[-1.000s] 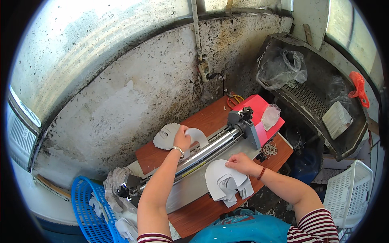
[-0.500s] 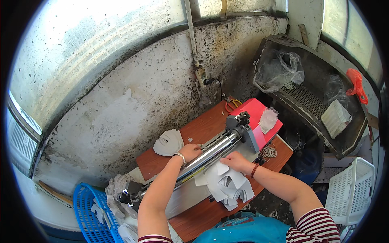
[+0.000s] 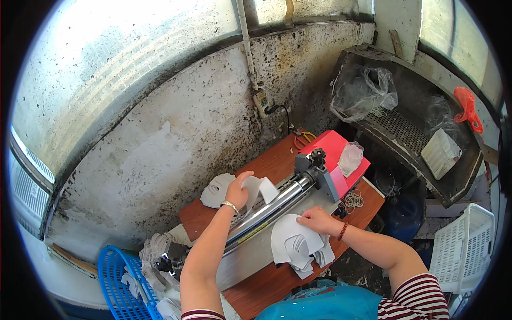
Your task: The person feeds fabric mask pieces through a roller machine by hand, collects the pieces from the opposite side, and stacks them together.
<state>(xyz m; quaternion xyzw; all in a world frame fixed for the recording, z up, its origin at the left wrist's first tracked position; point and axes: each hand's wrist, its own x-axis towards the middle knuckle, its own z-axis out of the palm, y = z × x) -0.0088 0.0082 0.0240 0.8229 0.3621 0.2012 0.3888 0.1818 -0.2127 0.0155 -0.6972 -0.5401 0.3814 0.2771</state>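
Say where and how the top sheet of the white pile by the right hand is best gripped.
Probably at the upper right edge of the top sheet, pinched from the right: it looks thin and flat, and the right hand is at that edge, while the pile splays at its lower end.

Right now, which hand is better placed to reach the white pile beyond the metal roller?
Probably the left hand: it's beyond the roller, beside that pile, holding a curved white cutout. The right hand is at the nearer white stack.
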